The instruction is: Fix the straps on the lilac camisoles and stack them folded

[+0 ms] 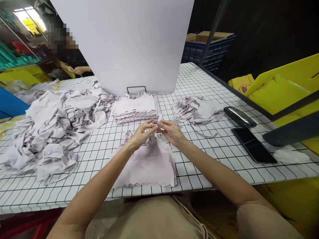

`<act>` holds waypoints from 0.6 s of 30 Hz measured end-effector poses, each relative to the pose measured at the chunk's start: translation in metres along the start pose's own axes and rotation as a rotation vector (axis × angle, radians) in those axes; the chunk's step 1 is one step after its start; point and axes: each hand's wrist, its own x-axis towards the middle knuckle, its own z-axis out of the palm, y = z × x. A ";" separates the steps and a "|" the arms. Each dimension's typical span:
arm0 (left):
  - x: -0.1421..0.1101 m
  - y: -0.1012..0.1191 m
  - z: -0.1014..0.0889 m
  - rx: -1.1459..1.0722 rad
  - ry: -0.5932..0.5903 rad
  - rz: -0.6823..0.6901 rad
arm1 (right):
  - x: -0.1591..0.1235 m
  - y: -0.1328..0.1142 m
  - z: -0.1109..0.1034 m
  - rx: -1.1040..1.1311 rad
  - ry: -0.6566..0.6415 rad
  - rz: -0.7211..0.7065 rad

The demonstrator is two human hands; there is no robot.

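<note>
My left hand [141, 135] and my right hand [171, 131] meet above a stack of pale pinkish-grey garments [147, 167] with wavy hems. Both are closed in a fingertip pinch on a thin fabric strap [160, 117], of which a small pale end shows between them. The rest of the strap is covered by my fingers. Raised cloth from the top garment lies just under my hands. Beyond them sits a second neat stack of the same garments [134, 109].
A large loose garment pile [57, 122] lies left and a smaller pile [199, 111] right. A white board [129, 43] stands behind the far stack. On the right are a dark glossy case [239, 117], a phone [253, 145] and blue crates [206, 53]. Another person's hands [74, 69] show at upper left.
</note>
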 end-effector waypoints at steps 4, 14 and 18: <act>0.002 -0.001 0.003 -0.013 -0.009 -0.016 | 0.002 -0.008 -0.003 -0.045 0.055 -0.140; -0.028 0.011 0.012 -0.501 0.116 -0.190 | -0.001 -0.012 -0.005 -0.931 0.059 -1.022; -0.038 0.012 0.019 -0.578 0.139 -0.220 | -0.002 -0.007 -0.003 -0.960 0.067 -1.037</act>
